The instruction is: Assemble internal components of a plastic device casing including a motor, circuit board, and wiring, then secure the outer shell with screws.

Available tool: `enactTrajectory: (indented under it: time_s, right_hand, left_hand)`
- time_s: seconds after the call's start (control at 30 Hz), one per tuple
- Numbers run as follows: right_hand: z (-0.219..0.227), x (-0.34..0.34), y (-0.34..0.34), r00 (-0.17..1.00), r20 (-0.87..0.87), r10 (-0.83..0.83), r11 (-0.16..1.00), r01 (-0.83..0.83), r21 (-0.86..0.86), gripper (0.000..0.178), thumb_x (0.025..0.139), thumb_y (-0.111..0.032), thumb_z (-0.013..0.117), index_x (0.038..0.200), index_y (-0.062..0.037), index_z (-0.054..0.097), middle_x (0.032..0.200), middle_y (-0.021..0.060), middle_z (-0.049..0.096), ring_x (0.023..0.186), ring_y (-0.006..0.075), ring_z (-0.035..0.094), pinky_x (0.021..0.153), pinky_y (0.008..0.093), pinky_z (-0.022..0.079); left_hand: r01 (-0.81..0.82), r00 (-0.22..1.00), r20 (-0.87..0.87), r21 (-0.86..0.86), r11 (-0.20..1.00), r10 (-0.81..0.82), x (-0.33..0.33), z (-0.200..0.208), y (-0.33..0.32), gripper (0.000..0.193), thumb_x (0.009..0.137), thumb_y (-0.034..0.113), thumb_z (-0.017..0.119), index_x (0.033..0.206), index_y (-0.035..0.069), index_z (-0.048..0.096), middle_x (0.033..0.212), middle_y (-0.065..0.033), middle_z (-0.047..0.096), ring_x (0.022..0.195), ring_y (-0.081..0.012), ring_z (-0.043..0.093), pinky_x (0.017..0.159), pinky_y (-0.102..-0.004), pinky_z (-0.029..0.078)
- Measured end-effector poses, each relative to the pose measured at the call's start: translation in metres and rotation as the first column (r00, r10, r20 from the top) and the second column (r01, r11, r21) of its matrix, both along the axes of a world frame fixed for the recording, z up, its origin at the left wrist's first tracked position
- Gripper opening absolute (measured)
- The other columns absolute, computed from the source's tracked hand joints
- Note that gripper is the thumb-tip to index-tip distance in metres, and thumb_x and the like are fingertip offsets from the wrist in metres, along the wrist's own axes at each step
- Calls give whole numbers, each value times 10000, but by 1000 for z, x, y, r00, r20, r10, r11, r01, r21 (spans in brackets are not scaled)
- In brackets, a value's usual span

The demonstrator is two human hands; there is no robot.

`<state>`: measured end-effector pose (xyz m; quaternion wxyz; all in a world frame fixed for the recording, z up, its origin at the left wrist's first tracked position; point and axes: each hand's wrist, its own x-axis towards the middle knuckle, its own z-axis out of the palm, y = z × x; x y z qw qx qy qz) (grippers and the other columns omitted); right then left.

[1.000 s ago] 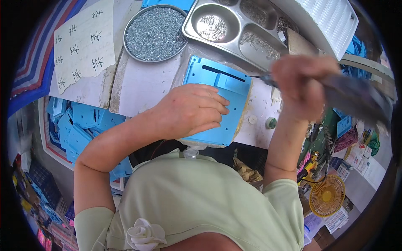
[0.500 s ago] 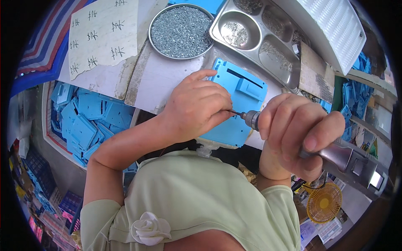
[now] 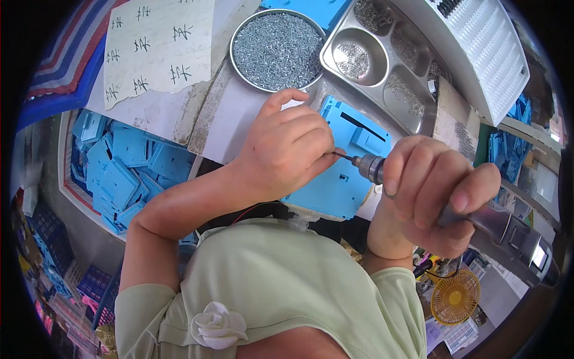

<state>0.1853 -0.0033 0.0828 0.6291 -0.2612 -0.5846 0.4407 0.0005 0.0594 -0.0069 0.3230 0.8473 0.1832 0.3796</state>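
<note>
A blue plastic panel [image 3: 323,191] with a long slot and a raised block lies tilted on the worktable before me. Over its left edge is my left hand [image 3: 290,143], thumb and fingers pinched together at the driver bit's tip, the index finger sticking out beyond them. Whatever is between those fingertips is too small to make out. My right hand [image 3: 436,194] is wrapped round a grey powered screwdriver [image 3: 511,236], whose thin bit points left toward the pinched fingertips. The bit's very tip is hidden at the left fingers.
Beyond the panel stand a round dish of small metal screws [image 3: 278,51] and a steel compartment tray [image 3: 382,81] with small metal parts. A white ribbed box [image 3: 487,66] is at far right. A bin of blue panels [image 3: 122,167] sits left; a yellow basket [image 3: 455,297] lies lower right.
My left index finger has come away from the panel's far corner. Both hands and the screwdriver now sit farther left relative to the panel. The whole view has shifted slightly.
</note>
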Motion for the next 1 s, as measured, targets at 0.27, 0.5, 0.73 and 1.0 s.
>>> enactTrajectory:
  time_s: [0.27, 0.5, 0.73, 1.0]
  right_hand:
    - [-18, 9, 35, 988, -77, -134, 990, 137, 42, 170, 1014, -179, 606, 1080, -64, 498, 662, 28, 526, 529, 132, 472, 535, 320, 443]
    - [-51, 4, 55, 980, -103, -169, 983, 175, 50, 149, 988, -72, 600, 1050, -13, 479, 663, 62, 533, 518, 125, 475, 521, 321, 462]
    - [-54, -2, 46, 926, 218, -309, 944, 326, -48, 75, 1020, -117, 537, 995, -76, 480, 634, 14, 448, 537, 132, 442, 602, 358, 455]
    - [-34, -1, 36, 986, -91, -139, 990, 138, -15, 171, 940, -55, 673, 963, -40, 504, 717, 69, 589, 563, 118, 533, 555, 289, 478]
  left_hand:
    - [-314, 892, -238, 287, 905, 385, -13, -8, 76, 167, 769, 245, 819, 870, 132, 747, 1030, 18, 658, 1084, -192, 571, 1042, -489, 369]
    - [-313, 841, -324, 362, 878, 433, -16, -26, 83, 91, 858, 238, 750, 835, 158, 786, 882, 37, 676, 980, -183, 598, 993, -474, 372]
    - [-318, 864, -259, 384, 867, 432, -14, -30, 88, 119, 881, 246, 740, 837, 137, 757, 826, 16, 680, 899, -204, 621, 909, -429, 422]
    - [-252, 910, -254, 292, 923, 329, -20, -27, 75, 166, 865, 243, 746, 772, 126, 675, 782, -15, 624, 833, -226, 616, 833, -418, 423]
